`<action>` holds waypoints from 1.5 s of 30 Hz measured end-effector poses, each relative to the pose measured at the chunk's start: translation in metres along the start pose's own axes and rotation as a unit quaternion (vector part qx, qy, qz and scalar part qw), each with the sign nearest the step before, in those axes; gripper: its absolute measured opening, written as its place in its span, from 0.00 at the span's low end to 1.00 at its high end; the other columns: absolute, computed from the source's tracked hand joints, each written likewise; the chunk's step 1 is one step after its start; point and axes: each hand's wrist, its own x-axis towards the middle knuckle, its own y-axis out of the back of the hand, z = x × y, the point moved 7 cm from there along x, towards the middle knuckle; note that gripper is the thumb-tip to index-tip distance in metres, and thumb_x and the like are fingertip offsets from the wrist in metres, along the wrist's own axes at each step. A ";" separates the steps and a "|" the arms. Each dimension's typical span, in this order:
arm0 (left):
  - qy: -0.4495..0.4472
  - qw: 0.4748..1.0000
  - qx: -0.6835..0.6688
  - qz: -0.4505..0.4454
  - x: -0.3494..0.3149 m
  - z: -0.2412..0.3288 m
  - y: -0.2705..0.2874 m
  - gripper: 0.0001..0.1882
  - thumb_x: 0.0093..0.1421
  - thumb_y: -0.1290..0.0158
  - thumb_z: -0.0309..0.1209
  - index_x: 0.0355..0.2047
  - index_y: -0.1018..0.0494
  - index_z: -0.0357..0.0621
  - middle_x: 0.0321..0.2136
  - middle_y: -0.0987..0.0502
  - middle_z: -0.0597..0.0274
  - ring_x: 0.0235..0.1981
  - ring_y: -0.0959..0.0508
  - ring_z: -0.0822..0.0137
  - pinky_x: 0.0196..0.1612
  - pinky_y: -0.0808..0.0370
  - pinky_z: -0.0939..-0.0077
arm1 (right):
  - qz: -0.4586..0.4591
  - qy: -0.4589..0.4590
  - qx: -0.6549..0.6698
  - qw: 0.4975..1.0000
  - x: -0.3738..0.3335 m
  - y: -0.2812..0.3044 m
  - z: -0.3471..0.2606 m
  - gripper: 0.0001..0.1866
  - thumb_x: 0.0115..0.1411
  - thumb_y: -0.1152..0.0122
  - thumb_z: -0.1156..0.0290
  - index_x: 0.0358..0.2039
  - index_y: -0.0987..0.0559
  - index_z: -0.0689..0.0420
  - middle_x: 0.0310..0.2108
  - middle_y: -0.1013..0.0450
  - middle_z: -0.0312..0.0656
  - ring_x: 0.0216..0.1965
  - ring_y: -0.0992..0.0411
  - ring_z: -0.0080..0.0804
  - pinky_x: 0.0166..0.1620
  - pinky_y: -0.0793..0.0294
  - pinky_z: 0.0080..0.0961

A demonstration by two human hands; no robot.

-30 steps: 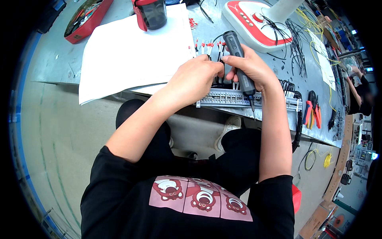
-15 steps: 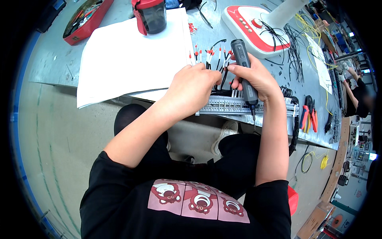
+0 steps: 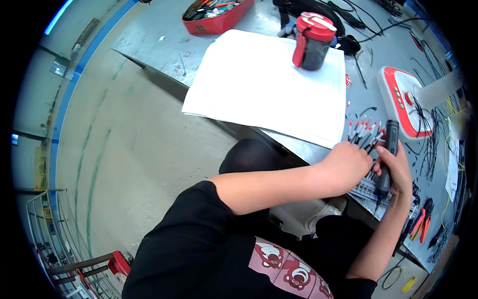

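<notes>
My right hand [image 3: 400, 169] is wrapped round a dark grey pen-shaped electric screwdriver [image 3: 392, 137], whose bit points down past the table's front edge. Close to its left, my left hand [image 3: 346, 167] is closed, knuckles up, against a bunch of black wires [image 3: 366, 139] with white sleeves and red end ferrules. What its fingertips hold is hidden. Below both hands lies a grey terminal block strip [image 3: 365, 190] along the table edge, partly covered by the hands.
Large white paper sheets [image 3: 269, 89] cover the table's left part, with a red-lidded dark cup [image 3: 316, 42] on them. A red tool tray [image 3: 219, 20] stands farther back. At right are a white-and-red appliance base [image 3: 406, 102], loose black wires and red-handled pliers [image 3: 422, 222].
My view has swung left, so the table and hands now appear farther right and lower. The screwdriver stays in my right hand, and my left hand stays at the wires.
</notes>
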 end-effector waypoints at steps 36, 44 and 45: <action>0.156 0.932 -0.325 0.034 0.025 -0.036 -0.023 0.15 0.58 0.50 0.20 0.43 0.41 0.32 0.30 0.24 0.38 0.37 0.21 0.40 0.37 0.25 0.50 | 0.019 0.033 0.103 0.994 -0.015 0.014 0.006 0.27 0.60 0.38 0.70 0.56 0.36 0.67 0.43 0.24 0.50 0.19 0.30 0.22 0.20 0.31 0.13; 0.189 0.872 -0.446 0.071 0.035 -0.029 -0.011 0.13 0.60 0.47 0.20 0.42 0.36 0.34 0.30 0.23 0.48 0.31 0.18 0.55 0.35 0.23 0.63 | -0.001 0.050 0.192 0.980 -0.025 0.016 -0.004 0.25 0.59 0.36 0.72 0.53 0.35 0.67 0.44 0.25 0.56 0.30 0.20 0.31 0.24 0.24 0.17; 0.187 0.869 -0.454 0.062 0.035 -0.029 -0.012 0.12 0.61 0.46 0.20 0.43 0.36 0.34 0.31 0.24 0.51 0.32 0.18 0.59 0.34 0.23 0.68 | 0.007 0.050 0.191 0.980 -0.028 0.016 -0.004 0.25 0.59 0.36 0.72 0.53 0.35 0.67 0.44 0.25 0.56 0.30 0.20 0.31 0.24 0.24 0.17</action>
